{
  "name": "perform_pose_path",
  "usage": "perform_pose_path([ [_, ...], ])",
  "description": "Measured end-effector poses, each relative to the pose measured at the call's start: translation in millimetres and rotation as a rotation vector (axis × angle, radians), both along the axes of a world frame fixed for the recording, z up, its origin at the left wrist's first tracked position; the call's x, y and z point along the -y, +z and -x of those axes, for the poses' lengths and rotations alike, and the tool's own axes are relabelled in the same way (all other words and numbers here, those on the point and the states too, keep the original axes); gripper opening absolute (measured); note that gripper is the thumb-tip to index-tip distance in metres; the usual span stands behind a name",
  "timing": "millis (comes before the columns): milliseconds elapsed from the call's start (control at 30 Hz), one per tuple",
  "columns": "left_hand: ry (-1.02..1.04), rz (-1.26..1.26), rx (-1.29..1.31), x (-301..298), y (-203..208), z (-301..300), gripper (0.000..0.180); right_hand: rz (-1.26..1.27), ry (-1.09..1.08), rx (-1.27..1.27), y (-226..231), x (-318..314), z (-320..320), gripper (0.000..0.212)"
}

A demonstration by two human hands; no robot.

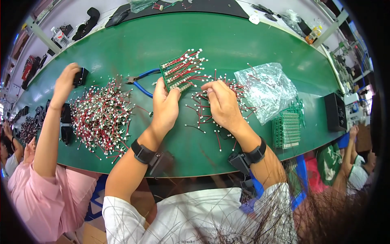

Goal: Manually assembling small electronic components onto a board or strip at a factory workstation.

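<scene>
Left hand (165, 106): gripping firmly here, closed on the lower corner of a green board (177, 74), with thumb across the front and fingers round the edge.
Green board: up above the green table (122, 44), tilted, bristling with red and black wires, white plugs pointing off to the right.
Right hand (222, 102): half curled, with fingertips drawn in near the thumb, right over the loose wires (240, 94), just beside the board; cannot tell whether pinching one.
Loose wires: scattered under and around the right hand, red and black, tipped with white plugs.
Wire heap (101, 116): piled thick to the left of the left hand.
Pliers (146, 73): lying just left of the board, blue handles spread, tip toward the heap.
Plastic bag (268, 89): crumpled and see-through, spread to the right of the loose wires.
Board stack (286, 130): sitting green and tidy, nearer the front edge than the bag.
Black box (335, 112): standing farther right, by the table's end.
Co-worker's hand (67, 79): over at far left, beside a small black case (81, 76).
</scene>
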State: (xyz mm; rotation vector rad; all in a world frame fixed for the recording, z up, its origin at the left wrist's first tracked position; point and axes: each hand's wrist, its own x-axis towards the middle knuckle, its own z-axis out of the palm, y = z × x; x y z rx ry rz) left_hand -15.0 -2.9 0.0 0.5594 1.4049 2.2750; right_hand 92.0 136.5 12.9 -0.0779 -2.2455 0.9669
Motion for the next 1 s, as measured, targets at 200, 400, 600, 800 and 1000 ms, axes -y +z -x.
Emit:
perform_pose_path([
  [200, 0.003, -0.011, 0.094, -0.7, 8.2, -5.3, 0.035, 0.198, -0.001, 0.143, 19.7, 5.1, -7.3, 0.025],
  [400, -0.045, 0.010, 0.048, -1.8, 8.0, -7.1, 0.039, -0.052, 0.152, -0.153, 19.8, 6.5, -4.3, 0.045],
  [600, -0.086, 0.038, -0.091, -1.4, 8.0, -11.7, 0.039, 0.235, 0.314, 0.189, 16.0, 25.0, -13.4, 0.029],
  [800, -0.078, 0.053, -0.070, -3.3, 8.1, -17.7, 0.036, 0.297, 0.181, 0.109, 6.8, 23.2, -5.1, 0.013],
  [1000, -0.126, 0.109, -0.102, -1.5, 5.8, -20.9, 0.032, 0.216, 0.045, 0.018, 3.3, 17.5, -3.0, 0.010],
])
